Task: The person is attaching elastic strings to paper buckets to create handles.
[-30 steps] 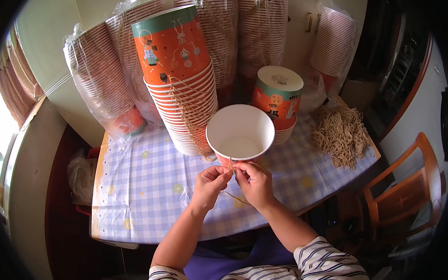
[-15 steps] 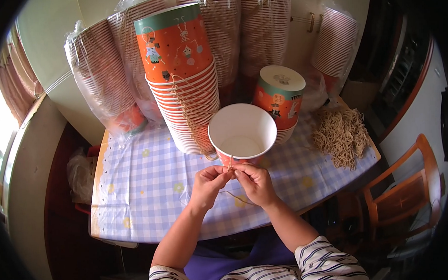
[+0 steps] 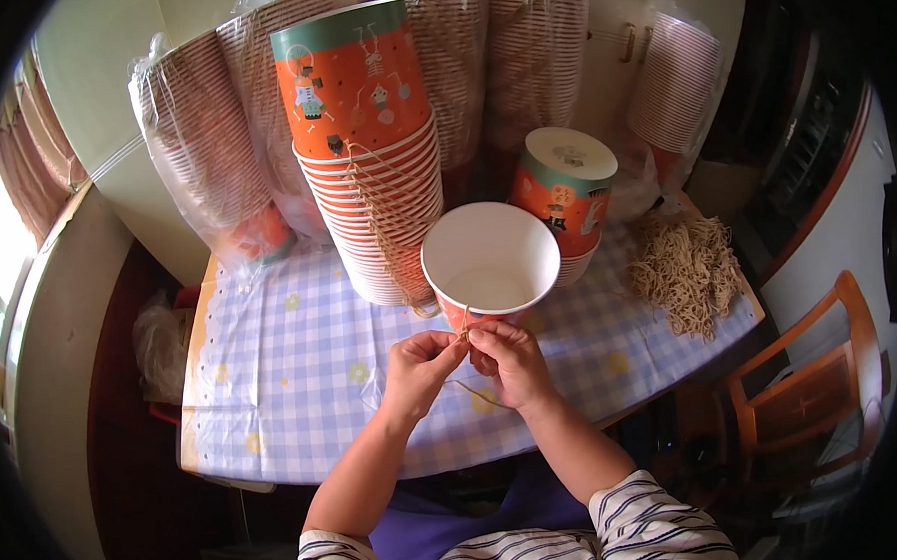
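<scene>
An upright paper bucket [image 3: 490, 260], white inside and orange outside, stands on the table in front of me. At its near rim a thin tan cord [image 3: 479, 394] passes between my fingers, its loose end trailing below my right hand. My left hand [image 3: 419, 369] pinches the cord close to the bucket's wall. Right beside it, nearly touching, my right hand [image 3: 512, 362] pinches the same cord with thumb and forefinger. The fingers hide the spot where the cord meets the bucket.
Behind the bucket rises a tall stack of upside-down orange buckets [image 3: 370, 203] with cords hanging along its side. A shorter stack [image 3: 563, 197] stands right of it. Bagged bucket stacks [image 3: 202, 141] line the back. A heap of tan cords [image 3: 686, 270] lies right, near a wooden chair [image 3: 813, 374].
My right hand has turned slightly, its thumb now higher on the cord and its lower fingers curled beneath. The bucket sits about as before; the whole view has shifted a little.
</scene>
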Tool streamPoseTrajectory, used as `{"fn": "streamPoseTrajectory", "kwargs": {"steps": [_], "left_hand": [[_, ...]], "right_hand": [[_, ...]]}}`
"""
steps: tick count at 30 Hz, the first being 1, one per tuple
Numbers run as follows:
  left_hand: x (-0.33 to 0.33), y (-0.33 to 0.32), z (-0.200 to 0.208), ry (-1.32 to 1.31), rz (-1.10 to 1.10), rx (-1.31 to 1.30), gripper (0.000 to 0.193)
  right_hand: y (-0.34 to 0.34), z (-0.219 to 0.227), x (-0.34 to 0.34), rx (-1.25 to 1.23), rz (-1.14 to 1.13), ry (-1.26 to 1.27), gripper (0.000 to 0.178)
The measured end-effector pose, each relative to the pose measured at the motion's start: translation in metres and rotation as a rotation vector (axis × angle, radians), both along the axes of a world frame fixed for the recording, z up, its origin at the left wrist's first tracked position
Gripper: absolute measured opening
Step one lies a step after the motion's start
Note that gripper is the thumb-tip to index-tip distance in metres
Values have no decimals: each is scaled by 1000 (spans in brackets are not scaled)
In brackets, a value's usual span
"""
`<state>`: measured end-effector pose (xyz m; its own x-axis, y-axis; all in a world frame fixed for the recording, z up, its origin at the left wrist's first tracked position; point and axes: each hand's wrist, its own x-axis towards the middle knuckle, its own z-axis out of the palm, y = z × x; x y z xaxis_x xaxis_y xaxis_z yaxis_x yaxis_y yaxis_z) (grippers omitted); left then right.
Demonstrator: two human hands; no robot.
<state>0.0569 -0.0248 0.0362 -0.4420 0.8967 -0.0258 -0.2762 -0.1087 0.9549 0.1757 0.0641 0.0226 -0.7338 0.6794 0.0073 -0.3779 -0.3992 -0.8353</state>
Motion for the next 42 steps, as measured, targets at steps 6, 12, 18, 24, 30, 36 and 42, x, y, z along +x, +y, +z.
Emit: {"fn": "streamPoseTrajectory", "kwargs": {"steps": [6, 12, 18, 24, 30, 36, 42], "left_hand": [[2, -1, 3, 13, 14, -12, 9], [-1, 0, 1, 124, 73, -21, 10], [5, 1, -6, 638, 335, 75, 9], [8, 6, -2, 1124, 509, 347, 23], [10, 6, -1, 1177, 489, 338, 26], [10, 6, 1, 1187, 499, 369, 25], [8, 8, 0, 1231, 520, 391, 23]], "right_hand": [[-3, 5, -4, 80, -80, -48, 14], [-1, 5, -1, 100, -89, -75, 14], [-1, 3, -2, 62, -56, -34, 14], [1, 1, -1, 42, -35, 14, 13], [-1, 3, 0, 35, -41, 1, 14], [-1, 5, 1, 87, -37, -16, 17], [-1, 4, 1, 97, -27, -10, 17]]}}
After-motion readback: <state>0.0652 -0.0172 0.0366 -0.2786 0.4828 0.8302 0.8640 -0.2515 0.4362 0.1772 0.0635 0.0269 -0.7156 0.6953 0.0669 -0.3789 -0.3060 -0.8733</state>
